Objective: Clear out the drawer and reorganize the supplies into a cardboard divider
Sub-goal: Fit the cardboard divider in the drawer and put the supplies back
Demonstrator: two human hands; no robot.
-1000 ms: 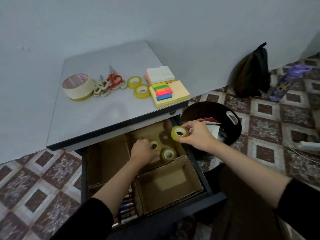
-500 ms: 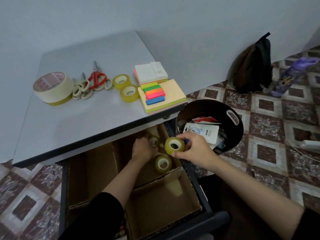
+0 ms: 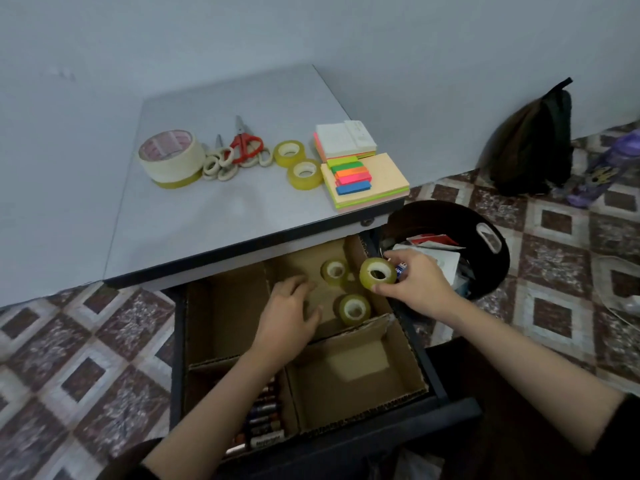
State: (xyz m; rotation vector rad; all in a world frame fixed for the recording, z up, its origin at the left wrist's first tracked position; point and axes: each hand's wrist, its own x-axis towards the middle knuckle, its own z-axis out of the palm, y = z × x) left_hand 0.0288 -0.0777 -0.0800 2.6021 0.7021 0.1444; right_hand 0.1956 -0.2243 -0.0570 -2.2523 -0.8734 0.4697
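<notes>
My right hand (image 3: 417, 285) pinches a small yellowish transparent tape roll (image 3: 377, 274) at the right edge of the brown cardboard divider's (image 3: 356, 332) rear-right compartment. My left hand (image 3: 289, 317), fingers relaxed, holds nothing inside that compartment, beside two matching rolls (image 3: 334, 271) (image 3: 353, 308).

Beyond the fingers (image 3: 291, 285), a plain pale blue-grey wall (image 3: 311, 29) rises behind the grey bench (image 3: 225, 220), whose top has a dark edge. Left and right of the fingers spreads a floor (image 3: 561, 306) of brown-and-white diamond-patterned tiles. The light is soft and even.
</notes>
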